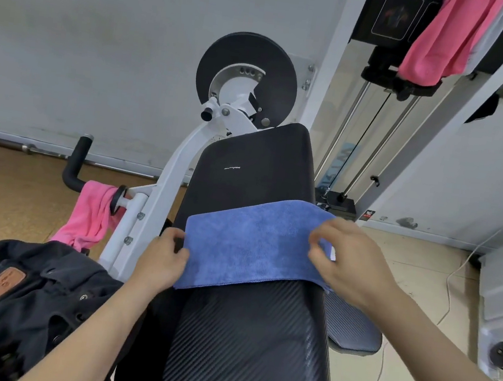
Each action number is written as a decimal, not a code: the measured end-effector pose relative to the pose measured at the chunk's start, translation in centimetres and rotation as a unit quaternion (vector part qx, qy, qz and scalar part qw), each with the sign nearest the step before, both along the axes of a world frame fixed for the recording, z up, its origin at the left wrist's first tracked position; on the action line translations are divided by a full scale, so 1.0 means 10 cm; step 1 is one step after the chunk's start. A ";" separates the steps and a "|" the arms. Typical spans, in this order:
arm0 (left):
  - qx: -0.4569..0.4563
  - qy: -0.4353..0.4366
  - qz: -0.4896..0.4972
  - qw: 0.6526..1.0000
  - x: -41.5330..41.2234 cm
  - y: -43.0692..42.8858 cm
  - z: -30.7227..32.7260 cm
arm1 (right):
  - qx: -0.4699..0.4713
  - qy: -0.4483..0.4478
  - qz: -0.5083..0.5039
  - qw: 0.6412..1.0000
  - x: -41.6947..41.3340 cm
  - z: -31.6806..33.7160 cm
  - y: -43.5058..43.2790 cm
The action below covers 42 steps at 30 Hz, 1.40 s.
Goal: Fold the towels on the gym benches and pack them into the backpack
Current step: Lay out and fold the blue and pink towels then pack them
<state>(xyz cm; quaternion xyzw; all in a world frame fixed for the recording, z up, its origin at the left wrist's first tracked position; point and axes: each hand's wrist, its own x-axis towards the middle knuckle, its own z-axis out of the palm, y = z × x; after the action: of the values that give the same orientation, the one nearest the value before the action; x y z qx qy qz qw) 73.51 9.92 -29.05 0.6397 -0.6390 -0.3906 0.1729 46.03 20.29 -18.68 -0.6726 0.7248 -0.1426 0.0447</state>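
Backpack (9, 296): lower left of frame, nearest the camera. Dark navy cloth, brown patch with lettering too small to read. Sits just left of the bench, partly under the left forearm.

Bench (243, 347): black padded seat with ribbed texture, runs from bottom centre up to mid-frame, where a smoother black back pad rises.

Left hand (161, 260): centre-left of frame, at the left edge of the blue towel. Fingers curled in, thumb pressed over the towel's edge, pinching the cloth.

Right hand (352, 263): centre-right of frame, at the towel's right end. Fingers bent, thumb and fingertips closed on the right edge, which is lifted slightly off the pad.

Blue towel (252, 247): mid-frame, lying across the bench where seat meets back pad. Folded into a wide band, near edge hemmed, both ends held.

Pink towel, low (91, 218): left of centre, draped over a white bar of the machine frame beside a black handle. Hangs in loose folds, above the backpack.

Machine frame (162, 185): white, rises behind the bench to a black disc at upper centre.

Pink towel, high (446, 40): upper right corner, hung over the weight tower, with pale cloth just beside it.

Floor: brown at left, pale tile at right with a white cable.
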 end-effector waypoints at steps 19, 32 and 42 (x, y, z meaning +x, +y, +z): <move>0.067 0.296 0.213 0.929 0.09 -0.01 0.29 | 0.193 0.181 0.068 0.962 0.99 -0.61 -0.61; -0.003 0.247 -0.116 0.962 -0.86 0.27 1.05 | 0.101 -0.711 -0.140 0.682 0.44 0.01 -0.64; -0.173 0.120 -0.097 0.973 -0.81 0.42 0.54 | 0.000 -0.044 -0.147 0.988 0.18 -0.35 -0.65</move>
<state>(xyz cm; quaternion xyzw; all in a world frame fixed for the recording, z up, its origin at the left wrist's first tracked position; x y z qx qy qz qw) 65.36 14.11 -23.69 0.4836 -0.7303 -0.3631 0.3178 47.82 13.79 -22.16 -0.5517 0.8133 -0.1766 0.0549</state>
